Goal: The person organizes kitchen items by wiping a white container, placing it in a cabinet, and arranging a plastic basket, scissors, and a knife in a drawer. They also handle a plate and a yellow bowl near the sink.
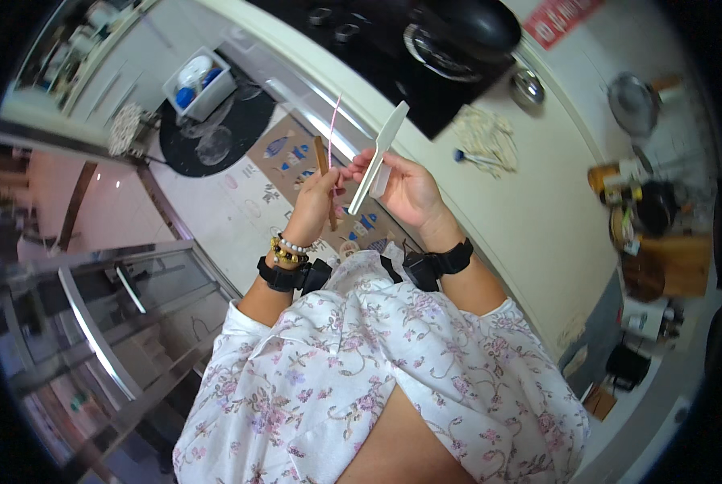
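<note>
My left hand (313, 202), with beaded bracelets at the wrist, grips a narrow brown stick (320, 156), apparently wooden. A thin pink cord or strip (333, 130) rises from the same fingers. In my right hand (420, 192) is a white plastic knife (390, 133), its blade pointing up and away from me. Another short whitish flat piece (382, 181) sits against the knife by the right palm; what it is cannot be made out. Both hands are held close together in front of my body, near the counter edge. The left fingertips are partly hidden.
A black glass cooktop (391, 78) with a dark wok (485, 24) lies ahead. On the pale counter (554, 175) are a crumpled cloth (488, 136), a blue-ended brush (472, 158) and a metal bowl (527, 88). A white bin (206, 100) stands by a round black mat (182, 145).
</note>
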Action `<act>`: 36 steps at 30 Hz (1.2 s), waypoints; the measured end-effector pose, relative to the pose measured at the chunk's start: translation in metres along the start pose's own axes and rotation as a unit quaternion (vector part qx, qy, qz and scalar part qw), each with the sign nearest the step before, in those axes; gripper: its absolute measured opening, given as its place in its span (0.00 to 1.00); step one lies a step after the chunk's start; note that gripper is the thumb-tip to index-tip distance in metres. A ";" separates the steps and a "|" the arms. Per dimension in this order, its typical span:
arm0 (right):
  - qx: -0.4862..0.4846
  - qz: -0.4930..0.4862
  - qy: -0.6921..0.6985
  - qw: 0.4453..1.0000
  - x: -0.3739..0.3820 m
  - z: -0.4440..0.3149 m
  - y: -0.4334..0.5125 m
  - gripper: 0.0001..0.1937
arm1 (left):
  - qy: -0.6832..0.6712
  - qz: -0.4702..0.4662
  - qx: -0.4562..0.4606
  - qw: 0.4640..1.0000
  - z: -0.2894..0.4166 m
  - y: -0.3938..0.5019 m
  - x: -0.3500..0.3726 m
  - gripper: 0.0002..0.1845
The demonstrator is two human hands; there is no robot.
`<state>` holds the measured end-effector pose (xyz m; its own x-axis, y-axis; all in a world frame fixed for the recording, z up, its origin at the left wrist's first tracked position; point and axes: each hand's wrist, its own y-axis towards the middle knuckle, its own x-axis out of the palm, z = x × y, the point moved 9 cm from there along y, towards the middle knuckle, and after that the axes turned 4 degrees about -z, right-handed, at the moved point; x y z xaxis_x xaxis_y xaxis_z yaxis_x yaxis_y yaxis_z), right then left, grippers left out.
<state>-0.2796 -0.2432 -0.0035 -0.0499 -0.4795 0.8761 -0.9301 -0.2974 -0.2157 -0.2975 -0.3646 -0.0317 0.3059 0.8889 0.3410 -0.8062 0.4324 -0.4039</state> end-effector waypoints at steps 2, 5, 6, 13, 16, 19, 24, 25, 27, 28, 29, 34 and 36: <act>0.035 -0.018 -0.029 0.999 0.021 0.026 0.033 0.16 | -0.044 0.004 0.031 0.999 0.011 -0.008 -0.034 0.14; 0.073 -0.001 -0.087 0.994 0.038 0.063 0.074 0.16 | -0.075 0.044 0.064 0.994 0.021 -0.022 -0.081 0.14; 0.083 0.027 -0.111 0.990 0.038 0.075 0.086 0.15 | -0.066 0.071 0.062 0.993 0.022 -0.026 -0.095 0.14; 0.153 -0.018 -0.197 0.968 0.070 0.149 0.188 0.13 | -0.057 0.152 0.054 0.985 0.046 -0.022 -0.177 0.20; 0.181 -0.072 -0.218 0.956 0.082 0.174 0.238 0.10 | -0.020 0.197 0.066 0.978 0.059 -0.006 -0.215 0.21; 0.247 -0.088 -0.301 0.917 0.092 0.197 0.291 0.10 | 0.053 0.241 0.085 0.965 0.085 0.020 -0.254 0.23; 0.284 -0.119 -0.298 0.903 0.129 0.228 0.358 0.13 | 0.163 0.302 0.016 0.939 0.121 0.039 -0.330 0.31; 0.295 -0.139 -0.300 0.897 0.138 0.241 0.371 0.13 | 0.130 0.307 -0.014 0.943 0.119 0.040 -0.345 0.32; 0.293 -0.154 -0.321 0.887 0.150 0.275 0.393 0.13 | 0.182 0.360 -0.004 0.915 0.133 0.033 -0.377 0.33; 0.288 -0.162 -0.329 0.884 0.154 0.293 0.406 0.14 | 0.196 0.380 0.007 0.904 0.140 0.028 -0.392 0.32; 0.320 -0.161 -0.314 0.879 0.154 0.312 0.418 0.13 | 0.183 0.367 -0.004 0.912 0.142 0.029 -0.406 0.30; 0.392 -0.120 -0.237 0.881 0.164 0.380 0.503 0.09 | 0.022 0.311 0.035 0.949 0.163 0.034 -0.492 0.20; 0.361 -0.081 -0.175 0.912 0.190 0.400 0.542 0.09 | -0.023 0.285 0.041 0.957 0.176 0.027 -0.535 0.19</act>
<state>-0.6474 -0.8259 -0.1268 0.3044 -0.5769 0.7580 -0.4254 -0.7943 -0.4337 -0.5724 -0.8551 -0.0757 -0.2169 0.9684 0.1234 -0.8727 -0.1357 -0.4690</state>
